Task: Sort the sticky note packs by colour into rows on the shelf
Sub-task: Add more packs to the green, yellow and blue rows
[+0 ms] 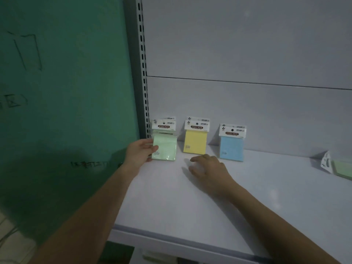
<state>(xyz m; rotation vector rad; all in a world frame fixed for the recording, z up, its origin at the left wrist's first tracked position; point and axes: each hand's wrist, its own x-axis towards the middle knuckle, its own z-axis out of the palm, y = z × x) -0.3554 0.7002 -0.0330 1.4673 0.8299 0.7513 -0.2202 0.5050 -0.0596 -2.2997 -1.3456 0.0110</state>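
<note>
Three rows of sticky note packs stand upright against the back panel of the white shelf point(190, 197). A green pack point(165, 147) is at the far left, a yellow pack point(195, 141) in the middle and a blue pack point(232, 147) to the right; each has another pack behind it. My left hand point(140, 152) grips the front green pack by its left edge, thumb on its face. My right hand point(208, 168) hovers over or rests on the shelf in front of the yellow pack, fingers relaxed, holding nothing. Another green pack point(342, 168) lies flat at the right edge.
A slotted metal upright point(142, 73) bounds the shelf on the left, with a green wall point(66, 92) beyond it. The grey back panel point(247, 101) rises behind the packs. The shelf's front edge point(181, 242) runs below my forearms.
</note>
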